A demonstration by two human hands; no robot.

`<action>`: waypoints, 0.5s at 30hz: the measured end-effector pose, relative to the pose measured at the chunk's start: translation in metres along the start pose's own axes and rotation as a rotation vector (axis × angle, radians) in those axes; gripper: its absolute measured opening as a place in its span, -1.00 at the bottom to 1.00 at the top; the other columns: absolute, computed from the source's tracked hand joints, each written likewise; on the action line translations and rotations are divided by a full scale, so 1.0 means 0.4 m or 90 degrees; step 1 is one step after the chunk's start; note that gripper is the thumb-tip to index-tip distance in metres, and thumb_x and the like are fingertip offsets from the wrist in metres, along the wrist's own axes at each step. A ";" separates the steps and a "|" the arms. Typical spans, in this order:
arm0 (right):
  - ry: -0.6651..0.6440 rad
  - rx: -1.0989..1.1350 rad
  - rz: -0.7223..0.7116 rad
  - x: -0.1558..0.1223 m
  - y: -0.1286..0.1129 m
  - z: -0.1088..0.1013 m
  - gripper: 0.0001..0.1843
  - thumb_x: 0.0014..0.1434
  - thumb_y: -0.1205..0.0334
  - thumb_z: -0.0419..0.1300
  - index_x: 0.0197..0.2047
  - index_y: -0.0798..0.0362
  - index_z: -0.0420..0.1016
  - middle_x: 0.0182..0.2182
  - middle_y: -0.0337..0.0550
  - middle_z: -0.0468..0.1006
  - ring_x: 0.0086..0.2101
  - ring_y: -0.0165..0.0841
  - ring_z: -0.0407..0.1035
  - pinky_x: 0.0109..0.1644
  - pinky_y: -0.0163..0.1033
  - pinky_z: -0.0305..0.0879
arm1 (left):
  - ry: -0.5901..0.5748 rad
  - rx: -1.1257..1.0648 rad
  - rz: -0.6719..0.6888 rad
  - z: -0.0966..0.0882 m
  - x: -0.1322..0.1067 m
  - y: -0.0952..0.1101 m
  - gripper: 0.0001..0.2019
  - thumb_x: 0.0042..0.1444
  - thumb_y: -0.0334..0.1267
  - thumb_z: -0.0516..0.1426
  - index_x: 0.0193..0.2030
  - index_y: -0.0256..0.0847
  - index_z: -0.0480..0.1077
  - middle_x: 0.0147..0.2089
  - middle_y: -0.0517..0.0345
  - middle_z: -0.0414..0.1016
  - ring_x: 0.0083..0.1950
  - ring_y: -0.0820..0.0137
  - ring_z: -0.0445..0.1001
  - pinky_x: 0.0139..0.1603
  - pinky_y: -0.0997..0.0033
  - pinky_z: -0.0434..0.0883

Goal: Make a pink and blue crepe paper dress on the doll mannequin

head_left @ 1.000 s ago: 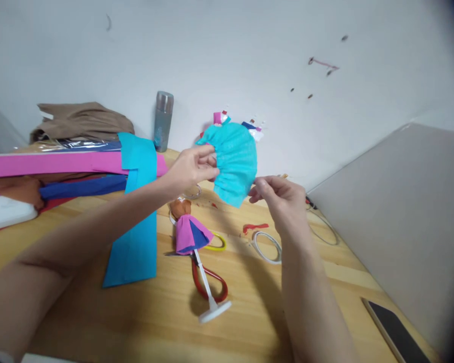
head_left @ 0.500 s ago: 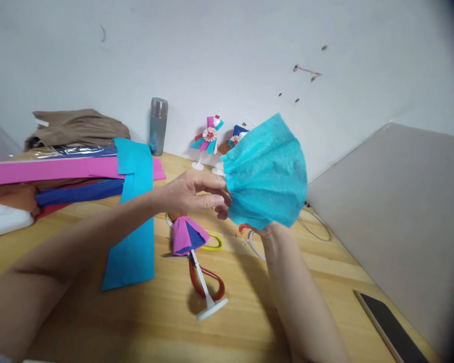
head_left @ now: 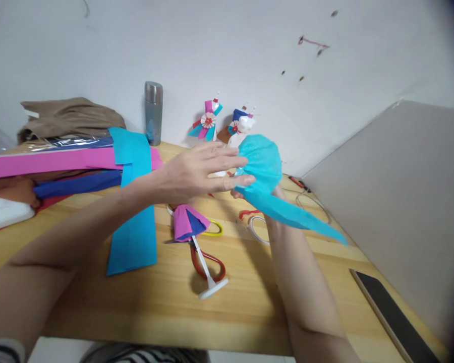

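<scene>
A sheet of turquoise crepe paper (head_left: 263, 161) is up above the table, gathered into a fan at its left edge, with a narrow tail trailing down to the right. My left hand (head_left: 196, 171) has its fingers stretched out and apart, their tips resting against the gathered edge. Mostly behind the paper, my right hand (head_left: 279, 194) holds it from the right; most of its fingers are hidden. Below my hands, a small white stand (head_left: 202, 262) wrapped in pink and blue paper (head_left: 189, 223) leans over red-handled scissors (head_left: 219, 269).
A folded turquoise strip (head_left: 134, 242) lies at left beside pink paper (head_left: 60, 162) and brown cloth (head_left: 71, 118). A flask (head_left: 154, 113) and decorated figures (head_left: 208, 121) stand by the wall. A white tape ring (head_left: 259, 237), yellow handle (head_left: 216, 228) and phone (head_left: 395, 317) lie on the table.
The turquoise paper has gone from a broad open fan to a smaller rounded shape with a tail hanging right. My left hand has moved right onto its gathered edge. The view has tilted down.
</scene>
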State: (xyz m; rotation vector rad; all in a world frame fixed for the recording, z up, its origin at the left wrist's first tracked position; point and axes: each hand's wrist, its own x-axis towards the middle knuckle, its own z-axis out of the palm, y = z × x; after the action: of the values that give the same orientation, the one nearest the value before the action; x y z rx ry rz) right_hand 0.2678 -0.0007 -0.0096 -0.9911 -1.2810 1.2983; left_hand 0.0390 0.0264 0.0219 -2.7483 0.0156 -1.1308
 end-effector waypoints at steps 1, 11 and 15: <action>-0.004 0.022 0.003 -0.003 -0.009 0.001 -0.66 0.21 -0.17 0.18 -0.26 -0.09 0.55 -0.20 -0.16 0.66 -0.13 -0.13 0.52 -0.02 0.05 0.51 | 0.000 0.057 0.045 0.002 -0.004 -0.005 -0.64 0.40 -0.33 -0.06 0.22 -0.11 0.39 0.27 -0.04 0.46 0.35 0.24 0.37 0.39 0.00 0.26; 0.016 0.009 -0.025 -0.059 -0.085 0.004 -0.32 -0.08 -0.54 0.16 -0.20 -0.14 0.58 -0.05 -0.09 0.66 0.15 0.00 0.42 0.11 0.19 0.41 | -0.058 0.171 0.117 0.031 -0.015 -0.005 -0.67 0.37 -0.33 0.05 0.22 -0.10 0.39 0.33 -0.05 0.39 0.42 0.19 0.27 0.42 0.03 0.28; 0.024 -0.004 -0.022 -0.059 -0.088 0.006 -0.33 -0.10 -0.52 0.20 -0.19 -0.14 0.58 -0.02 -0.07 0.65 0.17 0.00 0.40 0.11 0.15 0.42 | -0.048 0.161 0.109 0.035 -0.016 -0.007 -0.66 0.33 -0.37 0.09 0.21 -0.10 0.39 0.33 -0.06 0.39 0.43 0.18 0.26 0.44 0.00 0.25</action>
State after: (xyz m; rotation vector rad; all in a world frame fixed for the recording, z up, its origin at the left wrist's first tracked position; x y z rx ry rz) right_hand 0.2728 -0.0271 0.0230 -0.9902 -1.2689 1.2444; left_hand 0.0439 0.0317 0.0081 -2.5097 0.0909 -0.9156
